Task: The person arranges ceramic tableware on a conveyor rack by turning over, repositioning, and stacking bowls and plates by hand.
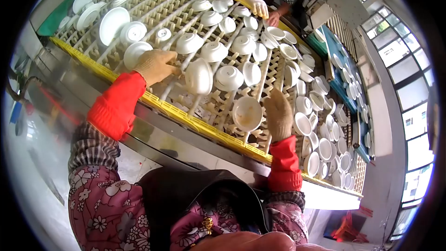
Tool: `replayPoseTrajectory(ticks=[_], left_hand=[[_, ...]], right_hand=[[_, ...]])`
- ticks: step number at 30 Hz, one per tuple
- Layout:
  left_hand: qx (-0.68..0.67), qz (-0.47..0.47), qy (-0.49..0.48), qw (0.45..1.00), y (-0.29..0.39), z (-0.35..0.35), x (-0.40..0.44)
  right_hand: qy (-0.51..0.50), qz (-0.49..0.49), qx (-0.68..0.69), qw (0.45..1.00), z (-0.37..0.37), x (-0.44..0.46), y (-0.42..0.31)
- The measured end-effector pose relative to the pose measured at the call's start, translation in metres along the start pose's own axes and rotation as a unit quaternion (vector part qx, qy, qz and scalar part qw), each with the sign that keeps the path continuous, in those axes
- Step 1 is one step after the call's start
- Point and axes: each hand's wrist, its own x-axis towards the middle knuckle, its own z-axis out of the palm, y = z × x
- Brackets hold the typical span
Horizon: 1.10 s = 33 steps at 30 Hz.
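Observation:
My left hand point(157, 67), in a tan knit glove with a red cuff, reaches over the near side of a pegged rack conveyor point(163, 94). Its fingers are apart and appear to hold nothing. Just right of the fingertips a white bowl point(199, 77) stands tilted on its side; a white dish point(136, 54) sits behind the wrist. My right hand point(279, 114), gloved alike, is stretched out with the fingers pointing away from me. Close to its left lies a white bowl point(247, 114) with brownish residue inside. Whether the glove touches it, I cannot tell.
Several white bowls point(214, 51) and plates point(114, 25) rest among the pegs. Many bowls point(325, 148) crowd the right end. A yellow edge strip point(200, 125) runs along my side. Across the conveyor, a co-worker's white-gloved hand point(257, 6) reaches in. More dishes lie on a blue surface point(341, 81).

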Motion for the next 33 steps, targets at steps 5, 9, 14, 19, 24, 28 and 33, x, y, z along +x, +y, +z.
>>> replayPoseTrajectory(ticks=[5,9,14,19,24,28,33], left_hand=[[0.129,0.085,0.088,0.984,0.022,-0.001,0.002],[0.232,0.269,0.157,0.922,0.061,-0.017,-0.007],[0.206,0.413,0.023,0.887,0.125,-0.024,-0.019],[0.004,0.127,-0.089,0.988,0.085,-0.011,-0.024],[0.115,0.168,0.099,0.974,-0.012,-0.032,-0.008],[0.138,-0.088,0.049,0.985,-0.018,-0.037,-0.003],[0.134,0.028,0.069,0.988,0.032,-0.019,-0.005]], right_hand=[[0.091,0.053,-0.485,0.868,-0.104,-0.038,0.028],[0.055,0.04,-0.575,0.815,-0.122,-0.048,0.06],[0.098,0.004,-0.512,0.853,-0.1,-0.036,0.058],[0.081,0.092,-0.382,0.916,-0.083,-0.035,0.031],[0.052,0.081,-0.313,0.945,-0.053,-0.04,0.0],[0.129,0.193,-0.049,0.971,-0.049,-0.03,0.017],[0.064,-0.235,-0.319,0.916,-0.015,-0.007,-0.045]])
